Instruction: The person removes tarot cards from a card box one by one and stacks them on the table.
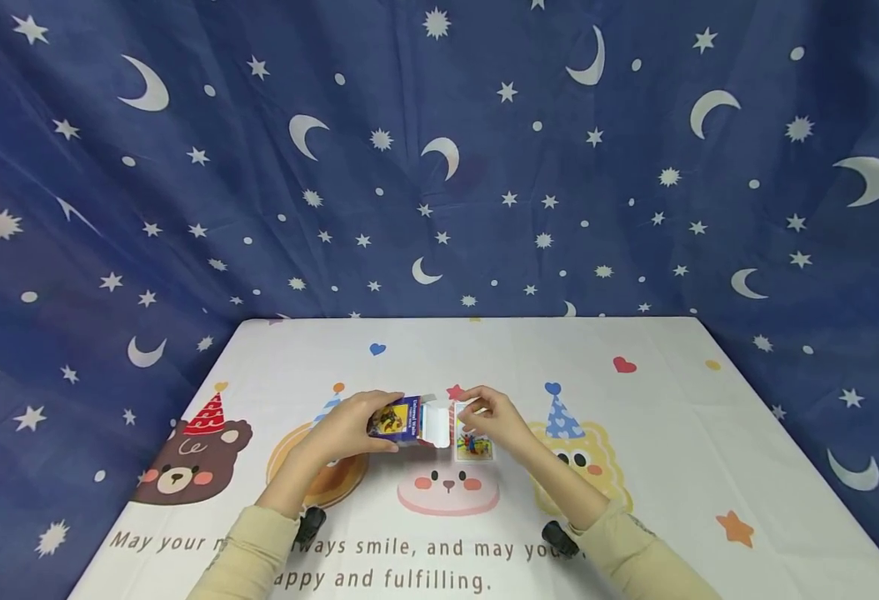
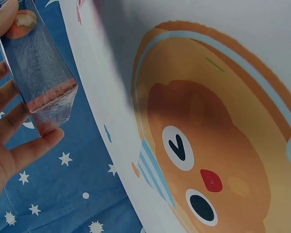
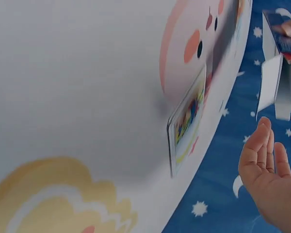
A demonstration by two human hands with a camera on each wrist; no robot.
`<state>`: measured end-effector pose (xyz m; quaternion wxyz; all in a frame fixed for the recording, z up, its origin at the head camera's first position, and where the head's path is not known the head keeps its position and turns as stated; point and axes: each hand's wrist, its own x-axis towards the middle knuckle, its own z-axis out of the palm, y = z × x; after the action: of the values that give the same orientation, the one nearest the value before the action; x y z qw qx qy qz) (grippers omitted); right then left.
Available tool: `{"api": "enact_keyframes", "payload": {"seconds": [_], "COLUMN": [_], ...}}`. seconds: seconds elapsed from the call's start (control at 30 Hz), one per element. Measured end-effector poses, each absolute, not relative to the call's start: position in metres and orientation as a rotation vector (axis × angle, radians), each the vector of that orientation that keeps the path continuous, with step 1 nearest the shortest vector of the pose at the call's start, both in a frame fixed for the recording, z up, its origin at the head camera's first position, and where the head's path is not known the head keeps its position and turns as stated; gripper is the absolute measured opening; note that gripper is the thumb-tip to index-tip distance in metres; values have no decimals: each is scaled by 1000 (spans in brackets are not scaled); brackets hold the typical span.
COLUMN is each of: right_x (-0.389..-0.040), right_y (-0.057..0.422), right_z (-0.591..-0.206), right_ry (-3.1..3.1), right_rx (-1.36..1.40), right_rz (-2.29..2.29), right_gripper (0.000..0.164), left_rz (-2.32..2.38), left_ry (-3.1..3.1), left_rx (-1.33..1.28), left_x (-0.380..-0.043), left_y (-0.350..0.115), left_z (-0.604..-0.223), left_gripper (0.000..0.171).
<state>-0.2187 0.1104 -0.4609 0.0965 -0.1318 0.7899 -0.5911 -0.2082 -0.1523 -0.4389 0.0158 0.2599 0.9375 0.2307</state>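
Above a white tablecloth printed with cartoon faces (image 1: 709,450), the right hand (image 1: 499,423) hangs empty and loosely bent, and the left hand (image 1: 349,425) grips a blue rectangular cardboard box (image 1: 394,420), its white flap (image 1: 436,426) open. A flat, white-bordered stack of picture cards (image 1: 474,447) lies below the right hand.

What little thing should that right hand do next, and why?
Maybe the right hand should pick up the card stack: that hand looks empty and is close by, while the left hand holds the Universal Waite box with flaps open.
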Motion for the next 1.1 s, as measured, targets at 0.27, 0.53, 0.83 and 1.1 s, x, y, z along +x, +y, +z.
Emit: {"api": "enact_keyframes", "payload": {"seconds": [0.27, 0.53, 0.83, 1.1], "right_x": [-213, -205, -202, -202], "right_y": [98, 81, 69, 62], "right_z": [-456, -459, -464, -462], "right_ry": [2306, 2217, 2261, 2293], "right_rx": [-353, -243, -235, -241], "right_rz": [-1738, -1782, -1776, -1835], "right_gripper": [21, 28, 24, 20], "left_rz": [714, 717, 701, 685], "left_ry": [2918, 2922, 2925, 2948], "left_rx": [886, 916, 900, 904], "left_x": [-210, -201, -195, -193], "left_y": [-146, -146, -142, -138], "left_z": [-438, -437, -436, -431], "left_gripper": [75, 74, 76, 76]}}
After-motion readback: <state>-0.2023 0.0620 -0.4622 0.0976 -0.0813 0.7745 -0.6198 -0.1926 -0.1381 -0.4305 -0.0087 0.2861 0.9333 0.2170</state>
